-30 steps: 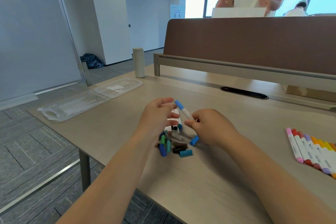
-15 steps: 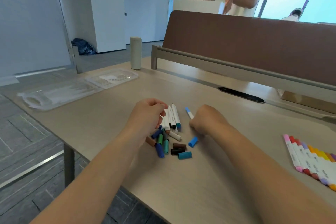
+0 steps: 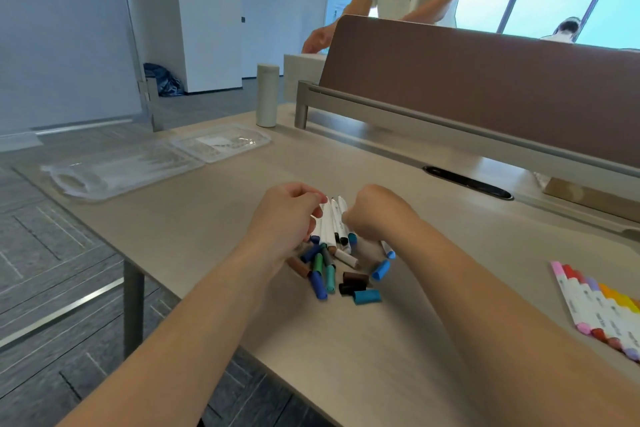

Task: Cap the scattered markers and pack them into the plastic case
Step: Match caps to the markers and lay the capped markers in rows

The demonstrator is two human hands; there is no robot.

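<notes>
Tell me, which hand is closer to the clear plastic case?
Left. The left hand lies right of the case, at the marker pile; the right hand is farther right, across the pile.

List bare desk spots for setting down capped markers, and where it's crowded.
Free: the desk strip between the plastic case and the left hand; the patch between the right forearm and the row of capped markers; the near edge between both forearms. Crowded: the pile of markers and caps at both hands, the right hand holding a blue marker.
</notes>
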